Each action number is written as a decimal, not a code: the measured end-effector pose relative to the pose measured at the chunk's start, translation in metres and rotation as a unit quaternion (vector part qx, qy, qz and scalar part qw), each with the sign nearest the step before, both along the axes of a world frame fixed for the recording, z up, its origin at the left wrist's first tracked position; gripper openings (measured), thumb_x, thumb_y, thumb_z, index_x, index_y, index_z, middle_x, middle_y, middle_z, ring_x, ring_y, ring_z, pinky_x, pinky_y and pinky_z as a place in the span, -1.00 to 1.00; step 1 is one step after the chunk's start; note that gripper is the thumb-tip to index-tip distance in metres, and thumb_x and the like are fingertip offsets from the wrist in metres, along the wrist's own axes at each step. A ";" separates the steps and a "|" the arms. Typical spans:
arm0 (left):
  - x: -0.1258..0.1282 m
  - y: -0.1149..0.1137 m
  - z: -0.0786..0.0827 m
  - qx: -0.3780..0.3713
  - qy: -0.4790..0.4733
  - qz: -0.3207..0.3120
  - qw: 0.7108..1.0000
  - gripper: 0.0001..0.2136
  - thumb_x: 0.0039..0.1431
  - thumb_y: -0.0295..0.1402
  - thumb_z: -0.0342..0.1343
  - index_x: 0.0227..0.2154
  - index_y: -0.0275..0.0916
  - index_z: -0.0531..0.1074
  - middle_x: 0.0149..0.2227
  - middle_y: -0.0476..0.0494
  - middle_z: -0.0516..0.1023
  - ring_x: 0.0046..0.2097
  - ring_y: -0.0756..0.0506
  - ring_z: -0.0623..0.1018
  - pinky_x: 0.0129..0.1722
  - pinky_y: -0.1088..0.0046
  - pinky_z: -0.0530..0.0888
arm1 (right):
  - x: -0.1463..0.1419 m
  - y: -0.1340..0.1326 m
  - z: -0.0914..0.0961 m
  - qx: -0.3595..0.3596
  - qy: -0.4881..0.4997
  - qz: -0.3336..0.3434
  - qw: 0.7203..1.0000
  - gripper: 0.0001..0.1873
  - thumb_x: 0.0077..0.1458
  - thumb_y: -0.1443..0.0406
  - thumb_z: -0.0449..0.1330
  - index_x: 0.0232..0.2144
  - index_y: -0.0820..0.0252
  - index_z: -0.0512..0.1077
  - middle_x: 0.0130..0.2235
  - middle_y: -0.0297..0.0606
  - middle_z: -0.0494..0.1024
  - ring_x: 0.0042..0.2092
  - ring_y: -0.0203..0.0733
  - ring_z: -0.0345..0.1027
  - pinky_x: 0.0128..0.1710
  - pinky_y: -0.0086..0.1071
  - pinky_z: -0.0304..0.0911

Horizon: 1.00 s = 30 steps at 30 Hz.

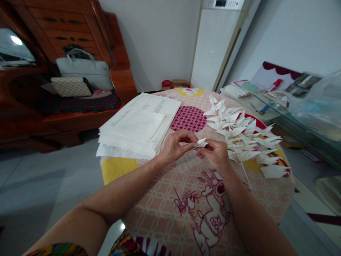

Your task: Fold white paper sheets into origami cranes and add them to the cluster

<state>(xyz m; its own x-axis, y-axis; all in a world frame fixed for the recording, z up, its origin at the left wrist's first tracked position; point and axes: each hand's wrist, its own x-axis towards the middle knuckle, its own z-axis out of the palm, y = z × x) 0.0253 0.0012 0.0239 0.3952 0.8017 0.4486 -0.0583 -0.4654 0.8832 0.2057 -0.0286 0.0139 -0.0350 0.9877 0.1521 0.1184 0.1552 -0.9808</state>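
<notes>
Between my two hands, over the middle of the round table, is a small piece of folded white paper point(201, 143). My left hand point(177, 145) pinches it from the left with thumb and fingertips. From the right, my right hand point(215, 153) grips its other end between thumb and fingers. The fingers partly cover the paper, so its full shape is hidden. Just beyond my left hand lies a thick stack of printed paper sheets point(128, 110), with smaller sheets point(142, 124) on top. Many folded paper cranes point(239, 131) with pointed tips stand in rows to the right of my right hand.
A patterned cloth point(165, 199) covers the round table. At the right stands a glass-topped table point(282, 117) with papers, tools and a plastic bag point(327, 103). A wooden bench point(121, 81) on the left holds a grey handbag point(85, 69) and a quilted pouch point(70, 87).
</notes>
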 end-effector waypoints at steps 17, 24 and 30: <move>0.001 0.003 -0.004 0.082 0.063 0.027 0.994 -0.79 0.15 -0.22 0.28 -0.40 -0.29 0.59 -0.38 -0.13 0.57 -0.34 -0.01 0.53 -0.34 0.52 0.44 | 0.000 0.000 -0.001 0.003 -0.022 0.018 1.000 -0.69 -0.19 0.11 0.45 -0.58 0.23 0.53 -0.67 -0.39 0.44 -0.66 -0.36 0.22 -0.67 -0.49 0.15; -0.001 0.004 0.000 0.053 0.066 -0.036 0.996 -0.79 0.10 -0.21 0.32 -0.36 -0.28 0.63 -0.31 -0.17 0.57 -0.33 -0.01 0.52 -0.36 0.51 0.41 | 0.007 -0.001 0.001 0.037 -0.083 0.060 0.994 -0.69 -0.10 0.11 0.42 -0.60 0.23 0.51 -0.67 -0.41 0.39 -0.63 -0.37 0.20 -0.62 -0.49 0.12; 0.001 0.001 0.000 0.033 0.058 -0.044 0.997 -0.77 0.10 -0.22 0.32 -0.48 -0.30 0.56 -0.37 -0.15 0.55 -0.34 -0.01 0.50 -0.34 0.48 0.39 | 0.008 0.000 -0.003 0.048 -0.125 0.098 0.986 -0.68 -0.02 0.12 0.36 -0.60 0.24 0.49 -0.64 -0.39 0.40 -0.59 -0.36 0.22 -0.57 -0.48 0.11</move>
<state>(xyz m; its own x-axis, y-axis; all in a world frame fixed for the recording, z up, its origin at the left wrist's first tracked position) 0.0258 0.0022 0.0243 0.5150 0.7321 0.4460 0.0001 -0.5203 0.8540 0.2141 -0.0288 0.0109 -0.2724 0.9395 0.2076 0.3132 0.2906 -0.9041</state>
